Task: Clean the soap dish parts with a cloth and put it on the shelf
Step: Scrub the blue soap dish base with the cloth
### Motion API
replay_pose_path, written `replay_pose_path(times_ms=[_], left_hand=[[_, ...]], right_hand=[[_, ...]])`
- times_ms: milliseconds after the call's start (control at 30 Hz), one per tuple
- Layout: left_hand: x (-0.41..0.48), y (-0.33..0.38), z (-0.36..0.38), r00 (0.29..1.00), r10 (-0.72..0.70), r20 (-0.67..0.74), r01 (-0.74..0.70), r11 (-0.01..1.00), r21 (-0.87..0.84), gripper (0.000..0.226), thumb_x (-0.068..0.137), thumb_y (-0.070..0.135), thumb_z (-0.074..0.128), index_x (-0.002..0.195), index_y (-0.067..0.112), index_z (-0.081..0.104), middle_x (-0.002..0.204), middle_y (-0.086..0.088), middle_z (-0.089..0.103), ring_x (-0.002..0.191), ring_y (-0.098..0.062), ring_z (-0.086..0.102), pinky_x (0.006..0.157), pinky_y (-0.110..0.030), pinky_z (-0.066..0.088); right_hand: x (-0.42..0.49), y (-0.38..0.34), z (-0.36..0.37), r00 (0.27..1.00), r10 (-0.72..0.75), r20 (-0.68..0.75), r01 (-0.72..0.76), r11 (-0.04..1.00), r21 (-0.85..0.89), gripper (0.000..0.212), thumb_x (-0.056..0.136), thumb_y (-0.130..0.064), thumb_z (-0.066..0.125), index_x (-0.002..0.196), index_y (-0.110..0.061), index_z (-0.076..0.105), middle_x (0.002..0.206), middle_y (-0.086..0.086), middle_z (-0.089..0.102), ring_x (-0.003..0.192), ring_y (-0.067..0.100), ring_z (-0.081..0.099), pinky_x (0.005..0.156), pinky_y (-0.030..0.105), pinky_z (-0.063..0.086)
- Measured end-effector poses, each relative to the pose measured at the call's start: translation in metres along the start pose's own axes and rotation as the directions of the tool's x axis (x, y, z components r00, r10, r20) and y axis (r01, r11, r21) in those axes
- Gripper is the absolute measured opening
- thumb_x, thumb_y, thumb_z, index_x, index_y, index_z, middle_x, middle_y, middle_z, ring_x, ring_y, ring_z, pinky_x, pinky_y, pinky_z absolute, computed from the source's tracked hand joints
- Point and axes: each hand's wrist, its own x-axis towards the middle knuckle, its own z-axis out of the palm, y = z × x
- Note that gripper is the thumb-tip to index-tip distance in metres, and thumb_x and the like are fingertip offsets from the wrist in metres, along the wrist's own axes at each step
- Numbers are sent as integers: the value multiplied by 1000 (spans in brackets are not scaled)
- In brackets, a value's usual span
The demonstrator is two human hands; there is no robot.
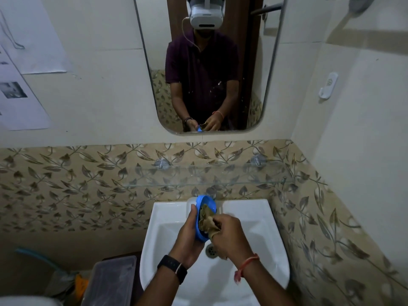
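left hand (188,235) holding blue soap dish (206,205), right hand (227,234) pressing cloth (206,220) inside

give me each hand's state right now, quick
Left hand: grips the blue soap dish part.
Right hand: pinches the brown cloth against the dish.

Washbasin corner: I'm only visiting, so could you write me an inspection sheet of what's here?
Surface: white washbasin, drain uncovered.
Job's things: blue soap dish part held tilted over the basin; brown cloth pressed into it; glass shelf on the wall behind.
Clutter: lidded plastic box left of the basin.
Hands: left hand grips the dish part; right hand holds the cloth.
Cables: white headset cable, seen in the mirror.
Surroundings: leaf-patterned tiles, wall papers, white hook.
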Motion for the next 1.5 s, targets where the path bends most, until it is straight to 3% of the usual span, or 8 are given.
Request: replay_pose_path(times_ms=[167,367,567,633,800,1067,1267,1500], left_hand=[[1,-7,17,1000,19,19,-20,999,45,52,103,56,39,134,25,67,137,-12,68,129,-29,63,111,-49,46],[4,9,9,1000,18,-20,-16,997,78,58,102,56,41,133,14,66,133,-18,69,127,-31,64,106,-42,51],[0,-5,19,1000,-19,-14,20,999,50,55,105,55,37,139,19,61,137,-14,67,129,-30,63,109,-48,49],[0,-4,21,1000,-17,13,16,999,49,53,106,54,36,138,21,63,138,-12,67,130,-29,62,112,-50,47],[5,18,16,1000,-3,9,3,999,52,54,106,50,36,132,11,64,125,-16,74,115,-26,72,93,-36,59],[4,8,27,999,13,37,-15,997,74,52,107,52,32,136,23,64,133,-11,70,125,-28,66,103,-46,54],[11,26,17,999,29,-41,-27,999,36,55,107,49,38,139,11,59,130,-17,71,118,-29,70,92,-38,60],[7,11,22,1000,19,24,-20,998,56,53,107,52,31,138,21,61,134,-13,69,126,-29,65,102,-44,54]], right_hand=[[23,-18,-12,931,251,-264,-175,943,282,23,88,-19,69,68,-25,60,65,-14,61,61,0,59,46,4,41],[3,-7,-6,988,112,106,-127,982,140,27,81,-16,71,59,-30,64,60,-10,66,59,-2,66,50,7,48],[26,-13,-7,935,214,-283,-167,969,183,15,87,-20,67,72,-21,66,67,-13,63,65,4,64,54,8,45],[32,-19,-9,949,213,-230,-147,950,274,5,90,-23,68,89,-19,72,78,-14,65,76,6,64,67,15,50],[13,-14,-14,985,72,157,-90,989,114,25,82,-18,67,59,-26,60,60,-9,64,54,-1,62,47,6,42],[36,-25,-15,931,241,-275,-144,933,329,15,92,-22,65,78,-17,67,70,-10,65,65,-2,60,48,-1,40],[30,-18,-12,981,87,175,-91,996,14,20,81,-19,68,62,-21,65,61,-11,63,57,-3,62,46,4,43],[50,-27,-18,970,167,-175,-122,963,240,11,88,-18,68,78,-13,69,70,-4,68,64,1,62,48,2,42]])
